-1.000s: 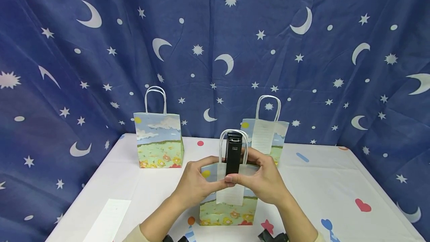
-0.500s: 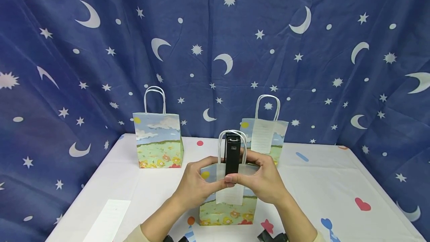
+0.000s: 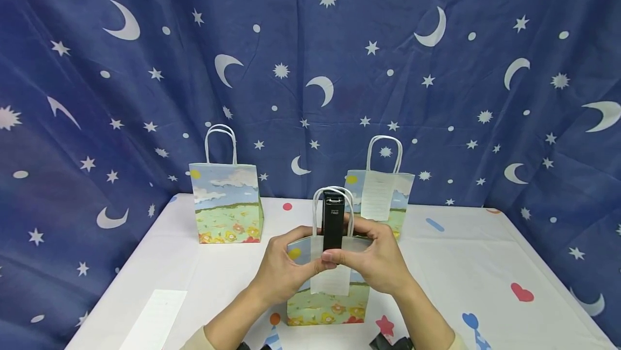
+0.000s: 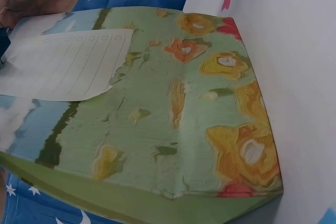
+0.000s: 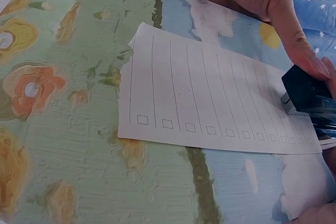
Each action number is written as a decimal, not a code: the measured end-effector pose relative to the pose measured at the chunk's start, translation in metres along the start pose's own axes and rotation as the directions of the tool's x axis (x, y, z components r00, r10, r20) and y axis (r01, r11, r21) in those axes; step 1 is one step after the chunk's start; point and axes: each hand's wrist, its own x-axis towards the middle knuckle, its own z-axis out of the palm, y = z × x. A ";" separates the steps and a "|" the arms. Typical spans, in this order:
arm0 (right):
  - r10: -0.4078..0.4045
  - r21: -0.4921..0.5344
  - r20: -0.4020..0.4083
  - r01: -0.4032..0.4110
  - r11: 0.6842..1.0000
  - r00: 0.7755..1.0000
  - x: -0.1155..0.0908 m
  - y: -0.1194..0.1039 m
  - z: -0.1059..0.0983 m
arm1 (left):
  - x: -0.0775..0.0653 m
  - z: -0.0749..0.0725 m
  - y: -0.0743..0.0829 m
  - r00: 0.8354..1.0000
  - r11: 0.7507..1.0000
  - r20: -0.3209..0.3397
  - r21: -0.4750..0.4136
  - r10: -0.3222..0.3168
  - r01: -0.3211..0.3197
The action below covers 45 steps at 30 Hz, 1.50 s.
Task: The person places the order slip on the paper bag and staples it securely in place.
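In the head view, a paper gift bag (image 3: 327, 312) with a painted meadow and white handles stands in front of me. A lined white paper slip (image 3: 335, 284) lies against its front at the top edge. A black stapler (image 3: 333, 223) straddles that edge between the handles, its head over the slip. My left hand (image 3: 281, 269) and right hand (image 3: 383, 258) grip the stapler from both sides, thumbs together on its head, other fingers behind the bag, mostly hidden. In the right wrist view a thumb (image 5: 294, 40) presses the stapler's head (image 5: 305, 88) against the slip.
A similar bag (image 3: 226, 204) stands at the back left. Another bag (image 3: 402, 193), with a lined slip (image 3: 377, 196) on its front, stands at the back right. A loose white slip (image 3: 154, 317) lies front left on the patterned tablecloth (image 3: 466, 263). A starry blue curtain (image 3: 271, 15) hangs behind.
Both hands keep their hold on the stapler over the bag's edge. The whole head view has shifted slightly to the left.
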 end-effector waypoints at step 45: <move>-0.013 0.000 -0.005 0.013 1.000 1.000 0.000 0.000 0.001 | 0.001 -0.002 -0.002 0.997 0.997 0.024 0.007 -0.073 0.073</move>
